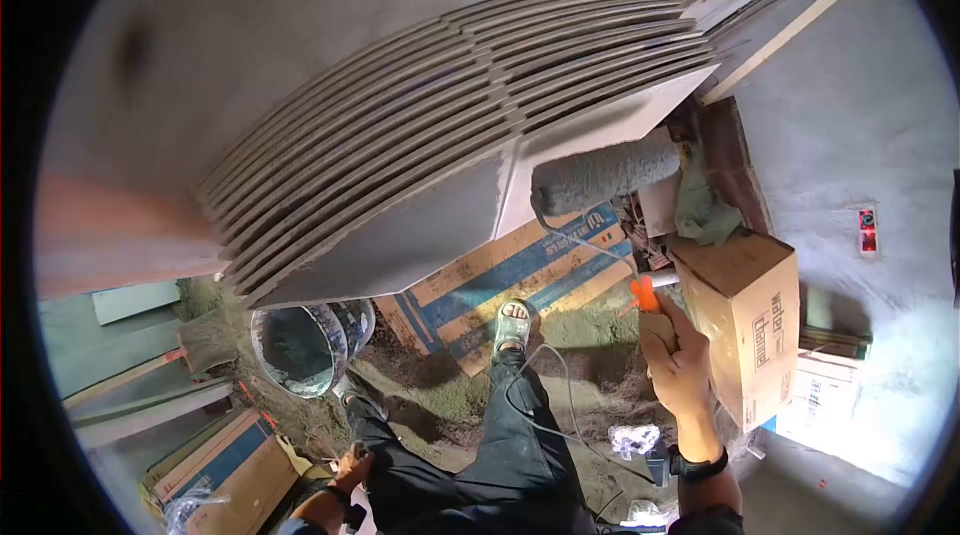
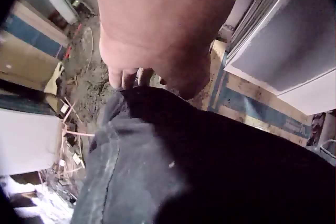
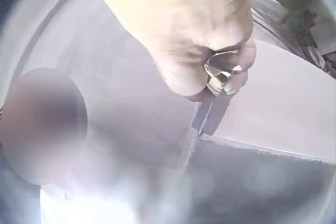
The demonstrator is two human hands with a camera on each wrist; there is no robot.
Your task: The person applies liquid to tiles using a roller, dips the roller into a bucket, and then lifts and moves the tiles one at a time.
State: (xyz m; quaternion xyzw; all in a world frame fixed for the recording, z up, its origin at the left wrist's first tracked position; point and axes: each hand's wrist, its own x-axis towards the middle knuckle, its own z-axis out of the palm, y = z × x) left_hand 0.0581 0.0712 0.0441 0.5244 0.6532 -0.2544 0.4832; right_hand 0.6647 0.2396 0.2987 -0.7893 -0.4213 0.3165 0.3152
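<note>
My right hand (image 1: 680, 360) grips the handle of a paint roller (image 1: 605, 175), which has an orange collar (image 1: 645, 295) and a bent wire frame. Its grey, coated sleeve overlaps the white right-hand panel of a stack of large tiles (image 1: 600, 135) in the head view. Grey coating covers much of the left front panel (image 1: 400, 245). In the right wrist view, the fingers (image 3: 244, 56) curl round the handle and the sleeve is hidden. My left hand (image 2: 152, 66) rests on the dark trouser leg (image 2: 157, 145) near the knee, holding nothing.
A bucket (image 1: 338, 355) of grey liquid stands left of my feet. Printed cardboard (image 1: 540, 265) lies on the dirty floor below the tiles. To the right stands a carton (image 1: 760, 335) with a greenish cloth (image 1: 705, 210) behind it. A cable (image 1: 570, 390) loops over my leg.
</note>
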